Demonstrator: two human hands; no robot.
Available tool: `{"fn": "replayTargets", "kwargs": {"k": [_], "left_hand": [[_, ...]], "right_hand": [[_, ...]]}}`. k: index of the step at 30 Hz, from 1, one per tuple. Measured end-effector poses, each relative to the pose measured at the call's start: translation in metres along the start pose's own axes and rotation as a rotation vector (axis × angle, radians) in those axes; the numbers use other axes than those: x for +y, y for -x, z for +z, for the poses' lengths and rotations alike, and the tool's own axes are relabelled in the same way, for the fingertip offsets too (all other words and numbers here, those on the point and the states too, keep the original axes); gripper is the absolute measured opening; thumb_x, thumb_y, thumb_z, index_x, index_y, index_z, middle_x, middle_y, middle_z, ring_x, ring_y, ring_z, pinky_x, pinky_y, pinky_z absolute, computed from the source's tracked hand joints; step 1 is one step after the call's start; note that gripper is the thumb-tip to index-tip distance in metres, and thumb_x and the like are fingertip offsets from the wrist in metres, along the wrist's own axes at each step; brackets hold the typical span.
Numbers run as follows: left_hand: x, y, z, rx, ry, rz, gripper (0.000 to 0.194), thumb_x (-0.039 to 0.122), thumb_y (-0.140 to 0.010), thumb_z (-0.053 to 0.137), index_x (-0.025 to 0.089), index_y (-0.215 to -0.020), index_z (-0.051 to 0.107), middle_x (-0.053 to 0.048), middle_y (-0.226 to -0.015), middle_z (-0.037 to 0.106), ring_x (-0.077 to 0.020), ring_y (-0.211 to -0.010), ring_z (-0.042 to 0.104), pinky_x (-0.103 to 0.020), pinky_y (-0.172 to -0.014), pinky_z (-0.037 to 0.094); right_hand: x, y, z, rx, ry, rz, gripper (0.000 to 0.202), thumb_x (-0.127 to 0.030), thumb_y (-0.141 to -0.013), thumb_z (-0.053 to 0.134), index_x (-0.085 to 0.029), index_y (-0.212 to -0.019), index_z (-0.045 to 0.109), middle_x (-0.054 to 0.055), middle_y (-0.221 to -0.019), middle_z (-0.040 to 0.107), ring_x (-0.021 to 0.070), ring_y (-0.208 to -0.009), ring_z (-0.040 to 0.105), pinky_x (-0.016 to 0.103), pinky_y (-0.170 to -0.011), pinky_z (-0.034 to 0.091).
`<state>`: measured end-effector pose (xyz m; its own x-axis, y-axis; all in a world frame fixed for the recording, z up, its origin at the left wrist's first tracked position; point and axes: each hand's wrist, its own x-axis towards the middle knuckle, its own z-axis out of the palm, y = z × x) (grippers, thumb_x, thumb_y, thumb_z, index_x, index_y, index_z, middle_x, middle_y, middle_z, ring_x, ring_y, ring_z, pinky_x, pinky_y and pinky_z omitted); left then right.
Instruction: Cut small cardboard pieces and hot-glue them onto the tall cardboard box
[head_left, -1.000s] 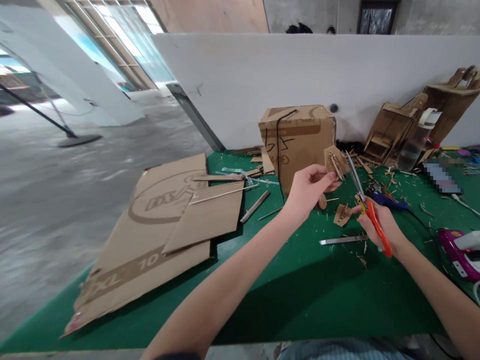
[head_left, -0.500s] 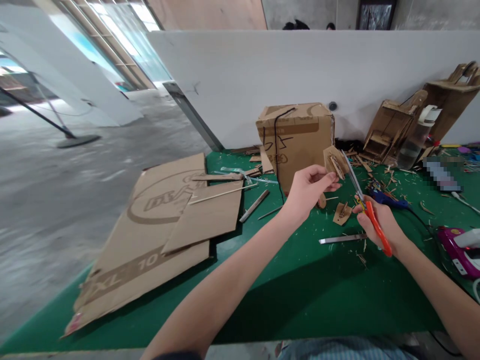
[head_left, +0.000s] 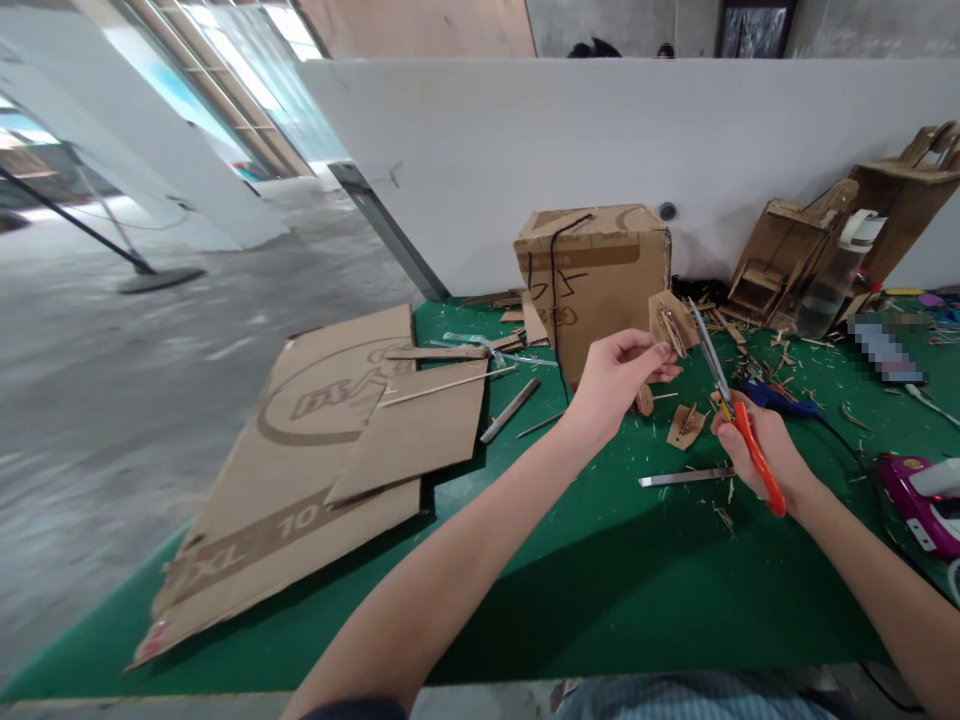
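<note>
My left hand (head_left: 622, 375) pinches a small cut cardboard piece (head_left: 673, 322) with a raised strip across it, held up in front of the cardboard box. In my right hand (head_left: 757, 450) is a pair of scissors (head_left: 742, 430) with orange handles, its blades pointing up and away. The blade tips are close beside the right edge of the cardboard piece; whether they touch it I cannot tell. Below, on the green table, lie a similar cardboard piece (head_left: 685, 427) and a flat metal-looking strip (head_left: 686, 478). A small round cardboard part (head_left: 643, 401) is partly behind my left fingers.
Cardboard sheets (head_left: 300, 450) cover the table's left side. A cardboard box (head_left: 600, 290) stands at the back. Rightward are cardboard structures (head_left: 780, 250), a water bottle (head_left: 836, 275), a phone (head_left: 885, 348), a blue corded tool (head_left: 780, 398) and a magenta device (head_left: 919, 500). Scraps lie about.
Both hands stay almost in place. The scissors' blades look slightly tilted and marginally farther from the cardboard piece; the view has shifted a little.
</note>
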<state>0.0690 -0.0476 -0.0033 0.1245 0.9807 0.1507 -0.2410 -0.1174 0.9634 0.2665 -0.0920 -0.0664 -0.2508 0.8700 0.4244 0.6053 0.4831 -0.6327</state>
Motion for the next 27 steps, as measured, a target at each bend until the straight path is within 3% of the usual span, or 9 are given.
{"fn": "replayTargets", "kwargs": {"k": [14,21,27], "left_hand": [[-0.0022,0.0011,0.0014,0.008,0.001,0.025,0.024,0.033,-0.071,0.077,0.014,-0.070,0.062,-0.002,-0.069,0.067,-0.0141,-0.066,0.068,-0.030,-0.074,0.057],[-0.0043,0.0017,0.0026,0.032,0.005,0.027,0.025,0.035,-0.071,0.077,0.015,-0.072,0.062,-0.004,-0.073,0.069,-0.0149,-0.068,0.069,-0.031,-0.074,0.057],[-0.0038,0.0016,0.0030,0.037,0.019,0.041,0.025,0.035,-0.071,0.078,0.015,-0.072,0.062,-0.002,-0.070,0.068,-0.0147,-0.068,0.069,-0.028,-0.071,0.057]], "right_hand": [[0.0034,0.0011,0.0023,-0.007,0.000,0.003,0.039,-0.049,-0.095,0.043,-0.019,-0.079,0.061,0.013,-0.109,0.068,0.0223,-0.081,0.069,0.028,-0.068,0.051],[0.0024,0.0003,0.0007,-0.014,0.002,0.025,0.038,-0.049,-0.094,0.044,-0.019,-0.079,0.061,0.013,-0.109,0.069,0.0195,-0.071,0.067,0.028,-0.065,0.051],[-0.0030,0.0010,0.0014,-0.051,-0.062,0.081,0.042,-0.056,-0.092,0.046,-0.017,-0.094,0.062,0.010,-0.086,0.070,0.0203,-0.064,0.066,0.028,-0.060,0.050]]}}
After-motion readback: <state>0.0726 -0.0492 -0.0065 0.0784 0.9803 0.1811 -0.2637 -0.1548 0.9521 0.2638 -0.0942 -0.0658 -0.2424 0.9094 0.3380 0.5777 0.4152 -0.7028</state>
